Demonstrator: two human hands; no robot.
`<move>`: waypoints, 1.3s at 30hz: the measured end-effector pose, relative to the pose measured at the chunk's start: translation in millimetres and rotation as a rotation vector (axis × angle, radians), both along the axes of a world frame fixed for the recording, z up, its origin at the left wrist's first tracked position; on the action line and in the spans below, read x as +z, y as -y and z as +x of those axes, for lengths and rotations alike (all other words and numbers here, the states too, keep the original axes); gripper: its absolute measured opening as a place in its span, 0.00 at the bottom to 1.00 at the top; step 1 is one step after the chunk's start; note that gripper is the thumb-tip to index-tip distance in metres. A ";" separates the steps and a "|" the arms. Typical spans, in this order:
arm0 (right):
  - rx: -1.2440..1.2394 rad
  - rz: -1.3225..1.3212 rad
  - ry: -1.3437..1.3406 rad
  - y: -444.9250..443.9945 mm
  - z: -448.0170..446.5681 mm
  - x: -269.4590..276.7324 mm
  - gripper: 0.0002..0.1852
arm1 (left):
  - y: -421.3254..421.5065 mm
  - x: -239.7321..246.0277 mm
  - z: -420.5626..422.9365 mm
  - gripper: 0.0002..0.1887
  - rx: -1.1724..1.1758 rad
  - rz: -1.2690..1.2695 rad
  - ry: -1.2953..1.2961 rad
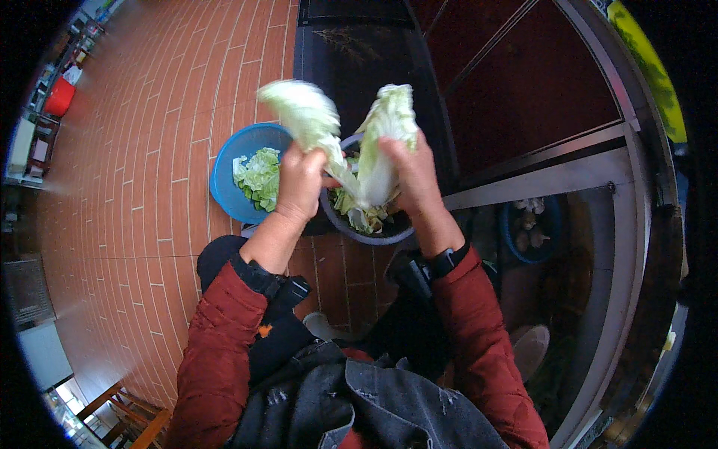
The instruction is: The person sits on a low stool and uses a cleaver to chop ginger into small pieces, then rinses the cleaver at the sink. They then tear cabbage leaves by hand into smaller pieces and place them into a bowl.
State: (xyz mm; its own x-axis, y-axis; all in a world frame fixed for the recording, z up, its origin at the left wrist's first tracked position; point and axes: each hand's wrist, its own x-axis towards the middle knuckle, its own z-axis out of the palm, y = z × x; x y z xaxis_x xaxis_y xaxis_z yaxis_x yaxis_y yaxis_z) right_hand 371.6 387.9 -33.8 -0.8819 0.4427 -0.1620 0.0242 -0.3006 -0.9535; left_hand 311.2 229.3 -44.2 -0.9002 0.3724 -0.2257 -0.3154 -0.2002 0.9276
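Note:
My left hand [299, 185] grips a pale green Chinese cabbage leaf [305, 115], blurred and raised up and to the left. In my right hand [416, 171] is another piece of Chinese cabbage [388, 120], held upright. The white lower ends of both pieces meet between my hands; whether they are still joined I cannot tell. Beneath them stands a greyish-purple tub [387, 241] holding cabbage scraps [364, 219], partly hidden by my hands. Just left of my left hand, a blue plastic basin [221, 193] contains torn cabbage leaves [258, 177].
A dark mat [359, 56] lies beyond the tub on reddish tile flooring [168, 140]. To my right is a metal-framed glass door [538, 174]; through the glass shows a blue bowl [530, 261] with garlic bulbs [527, 221]. A wooden stool [148, 429] stands lower left.

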 end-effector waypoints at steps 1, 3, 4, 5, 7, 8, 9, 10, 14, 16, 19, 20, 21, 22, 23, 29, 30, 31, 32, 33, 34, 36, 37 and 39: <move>-0.072 -0.114 -0.074 -2.8 -1.3 0.4 0.26 | 1.1 2.2 -0.3 0.14 0.043 0.091 0.068; -0.132 -0.239 -0.111 -8.7 -1.6 1.3 0.26 | 2.4 5.5 -2.1 0.17 -0.009 0.153 0.116; -0.128 -0.273 -0.122 -8.9 -1.8 0.8 0.26 | 3.1 6.4 -2.8 0.18 -0.031 0.186 0.128; -0.124 -0.232 -0.130 -9.0 -2.2 0.1 0.27 | 2.5 6.6 -2.2 0.19 -0.074 0.242 0.127; -0.147 -0.162 -0.122 -4.4 -2.6 -2.2 0.28 | 1.0 6.1 0.1 0.25 -0.177 0.241 0.132; -0.132 -0.083 -0.150 -0.6 -2.7 -3.6 0.29 | -0.3 5.5 2.2 0.27 -0.236 0.283 0.107; -0.108 -0.009 -0.169 3.2 -2.6 -4.8 0.31 | -1.9 4.9 4.1 0.29 -0.280 0.303 0.093; -0.101 0.075 -0.147 6.9 -2.6 -5.5 0.31 | -2.8 4.6 6.0 0.33 -0.342 0.320 0.104; -0.090 0.176 -0.111 14.2 -2.6 -4.2 0.32 | -8.1 2.0 11.9 0.35 -0.324 0.052 -0.029; -0.099 0.119 -0.128 13.2 -1.7 -1.6 0.32 | -7.9 0.2 10.5 0.34 -0.296 0.039 0.114; -0.117 0.049 -0.173 8.4 0.6 2.4 0.33 | -5.6 -4.0 5.9 0.24 -0.221 0.138 0.207; -0.119 0.044 -0.182 7.6 1.0 3.0 0.33 | -5.1 -6.0 5.3 0.21 -0.195 0.156 0.205; -0.125 0.037 -0.213 5.9 1.3 3.6 0.34 | -5.3 -8.3 5.5 0.19 -0.178 0.176 0.214; -0.134 0.026 -0.213 4.8 1.7 3.9 0.34 | -5.5 -10.5 4.3 0.17 -0.154 0.224 0.236; -0.141 0.014 -0.223 4.0 1.9 3.8 0.34 | -6.1 -12.9 4.0 0.15 -0.137 0.273 0.268; -0.165 -0.272 -0.317 -6.0 1.5 6.3 0.34 | -5.9 -26.1 -3.9 0.08 -0.058 0.554 0.560; -0.157 -0.322 -0.324 -7.4 1.3 7.4 0.35 | -4.6 -27.3 -5.7 0.03 -0.077 0.557 0.564; -0.157 -0.378 -0.302 -9.5 1.7 9.2 0.36 | -2.5 -27.7 -8.0 0.02 -0.057 0.584 0.598; -0.142 -0.485 -0.348 -12.6 1.3 11.3 0.37 | 0.8 -26.9 -11.5 0.02 -0.072 0.633 0.635; -0.158 -0.562 -0.366 -16.7 1.1 14.0 0.35 | 3.1 -25.5 -13.4 0.02 -0.041 0.641 0.688; -0.047 -0.644 -0.451 -20.1 1.9 16.3 0.35 | 4.5 -23.5 -13.8 0.02 -0.056 0.552 0.666; 0.046 -0.835 -0.546 -23.2 2.5 19.0 0.36 | 4.8 -18.0 -10.2 0.09 -0.279 0.501 0.556; 0.067 -0.795 -0.496 -23.0 3.0 19.3 0.36 | 3.6 -14.7 -6.6 0.12 -0.375 0.463 0.508; 0.098 -0.709 -0.445 -18.7 3.6 17.2 0.36 | 1.8 -7.4 2.2 0.23 -0.614 0.404 0.431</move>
